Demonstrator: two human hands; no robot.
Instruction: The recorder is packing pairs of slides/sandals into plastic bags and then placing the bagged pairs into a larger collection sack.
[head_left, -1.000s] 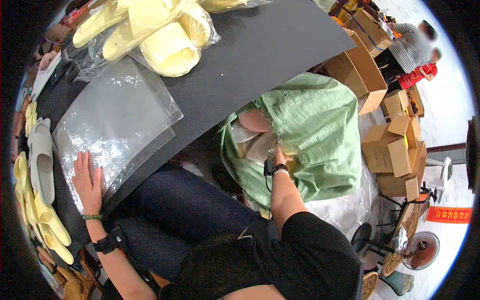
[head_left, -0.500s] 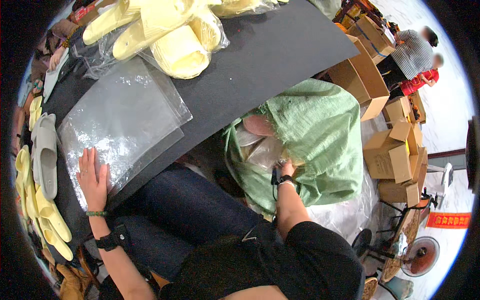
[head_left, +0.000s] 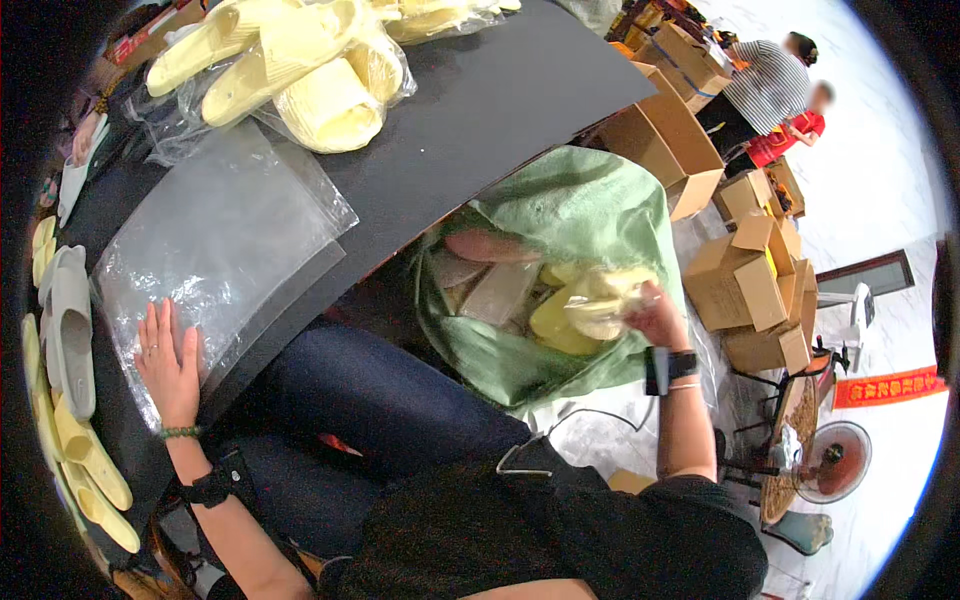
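My left hand (head_left: 168,365) lies flat, fingers spread, on a stack of clear plastic bags (head_left: 225,225) at the table's near edge. Over the mouth of a green woven sack (head_left: 585,195) beside my legs, my right hand (head_left: 657,315) is closed on yellow slippers (head_left: 595,310) in clear plastic. Motion blurs its fingers a little. Inside the sack, a pinkish slipper (head_left: 490,245) and other plastic-wrapped items show; the deeper contents are hidden. Several pale yellow slippers (head_left: 330,105), partly wrapped in clear plastic, are piled on the table beyond the bags.
Grey slippers (head_left: 70,330) and more yellow slippers (head_left: 90,450) line the dark table (head_left: 500,95) at left. Open cardboard boxes (head_left: 740,280) stand right of the sack, near a round fan (head_left: 830,462). Two people (head_left: 765,85) stand at the far right; another person's hand shows at far left.
My right hand has come up out of the sack and moved right, bringing yellow slippers into sight. The sack's mouth is wider. My left hand stays on the bags; the whole view has shifted slightly.
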